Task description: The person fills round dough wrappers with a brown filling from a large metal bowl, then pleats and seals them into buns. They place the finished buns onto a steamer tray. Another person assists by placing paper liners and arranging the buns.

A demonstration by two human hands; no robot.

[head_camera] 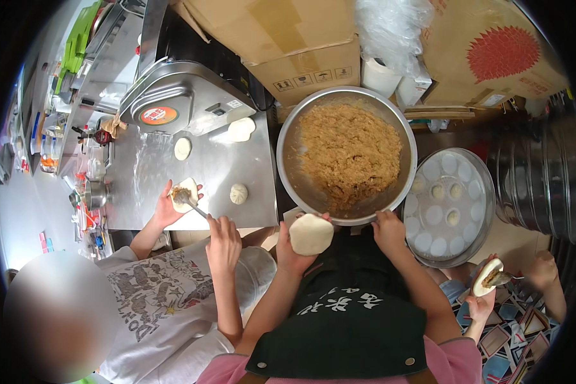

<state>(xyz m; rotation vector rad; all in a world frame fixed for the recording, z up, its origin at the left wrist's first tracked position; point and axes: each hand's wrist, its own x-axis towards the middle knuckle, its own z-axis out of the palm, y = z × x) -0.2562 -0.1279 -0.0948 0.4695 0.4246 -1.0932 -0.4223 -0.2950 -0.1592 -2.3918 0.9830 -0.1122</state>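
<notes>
My left hand (295, 249) holds a flat round dough wrapper (311, 234) on its palm and fingers, beside the near rim of a large steel bowl. Brown minced filling (350, 153) fills much of that steel bowl (284, 163). At the bowl's near right rim is my right hand (390, 232), its fingers against the metal; whether they grip the rim is hard to tell. To the right of the bowl stands a round steamer tray (488, 192) with white paper rounds and several small buns (453, 218).
At left, a person spoons filling onto a wrapper (190, 185) over a steel table (211, 168) bearing a pleated bun (238, 194) and dough rounds (183, 149). Another person at right holds a filled wrapper (485, 281) and spoon. Cardboard boxes (297, 53) stand behind the bowl; stacked steamers (533, 168) at right.
</notes>
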